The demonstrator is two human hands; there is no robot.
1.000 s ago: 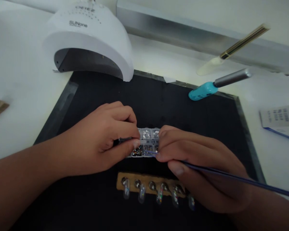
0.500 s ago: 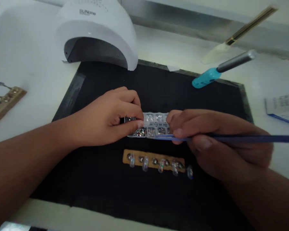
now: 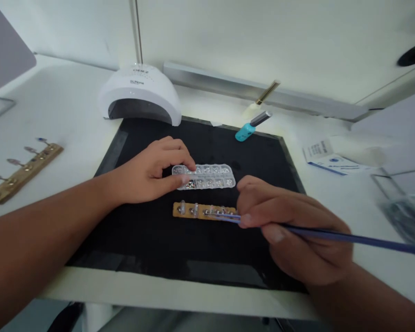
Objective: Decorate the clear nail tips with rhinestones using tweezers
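A clear compartment box with small gems lies on the black mat. My left hand rests at its left end, thumb and forefinger closed on the box. Between the thumb and fingers of my right hand is a thin blue brush-like tool. Its tip is over a tan strip in front of the box. Clear nail tips stand on metal mounts along that strip; those at its right end are partly hidden by my right hand and the tool.
A white lamp stands at the mat's back left. Behind the mat are a turquoise bottle and a pale bottle. Another strip with nail tips lies left, a printed packet right.
The view has tilted up and pulled back, showing more of the table and wall. My right hand and the tool have moved from the box to the tan strip. My left hand remains at the box.
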